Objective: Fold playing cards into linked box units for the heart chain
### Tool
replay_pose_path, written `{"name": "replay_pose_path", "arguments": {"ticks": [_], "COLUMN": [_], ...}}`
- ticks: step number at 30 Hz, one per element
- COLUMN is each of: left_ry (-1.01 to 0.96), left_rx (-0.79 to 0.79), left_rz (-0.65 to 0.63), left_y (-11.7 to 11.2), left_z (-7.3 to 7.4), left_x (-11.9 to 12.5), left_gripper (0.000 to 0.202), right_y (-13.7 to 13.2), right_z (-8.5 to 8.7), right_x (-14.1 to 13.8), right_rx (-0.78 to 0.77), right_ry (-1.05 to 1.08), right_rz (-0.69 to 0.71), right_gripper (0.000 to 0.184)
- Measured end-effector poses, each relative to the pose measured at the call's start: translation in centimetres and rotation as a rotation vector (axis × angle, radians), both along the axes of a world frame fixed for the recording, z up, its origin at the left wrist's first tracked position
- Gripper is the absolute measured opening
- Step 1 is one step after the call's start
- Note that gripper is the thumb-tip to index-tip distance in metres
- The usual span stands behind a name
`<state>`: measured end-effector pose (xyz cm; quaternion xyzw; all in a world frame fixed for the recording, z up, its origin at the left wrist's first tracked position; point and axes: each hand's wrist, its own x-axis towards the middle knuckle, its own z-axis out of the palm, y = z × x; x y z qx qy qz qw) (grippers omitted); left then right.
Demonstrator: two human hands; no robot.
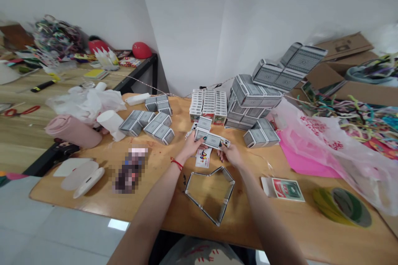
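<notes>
Between my hands lies a strip of joined playing cards (pixel 212 139), grey backs up, held just over the table. My left hand (pixel 193 145) pinches its left part, the thumb on top. At the strip's right end, my right hand (pixel 230 153) grips it near a face-up card corner. Below the strip a joker card (pixel 203 158) lies face up on the table. Just beyond it is another card with its back up (pixel 204 123). Nearer my body stands an open, heart-like frame of folded cards (pixel 230 192), between my forearms.
Stacked card boxes (pixel 255 95) rise at the back right, beside rows of card packs (pixel 208 103). More folded card blocks (pixel 159 127) stand to the left, near a pink bottle (pixel 73 131). A card pack (pixel 287 189) and a tape roll (pixel 342 206) lie at right.
</notes>
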<state>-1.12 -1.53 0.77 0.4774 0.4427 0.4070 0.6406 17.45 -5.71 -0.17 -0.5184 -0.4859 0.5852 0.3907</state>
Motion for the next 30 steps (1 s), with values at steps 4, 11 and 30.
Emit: {"name": "replay_pose_path", "arguments": {"ticks": [4,11,30], "left_ry": [0.049,0.076,0.154], "left_rx": [0.005,0.015,-0.025], "left_rz": [-0.061,-0.021,-0.013], "left_y": [-0.1,-0.3,-0.1], "left_z": [0.2,0.4,-0.3], "left_x": [0.1,0.4,0.5], "left_gripper": [0.036,0.031,0.026], "right_y": [0.1,-0.4,-0.7], "right_z": [0.1,-0.3,-1.2], "right_x": [0.0,-0.1,0.0], "right_rx": [-0.005,-0.001,0.12], "right_ry": [0.016,0.189,0.278], "right_rz": [0.018,-0.113,-0.318], "right_gripper": [0.043,0.029,0.026]}}
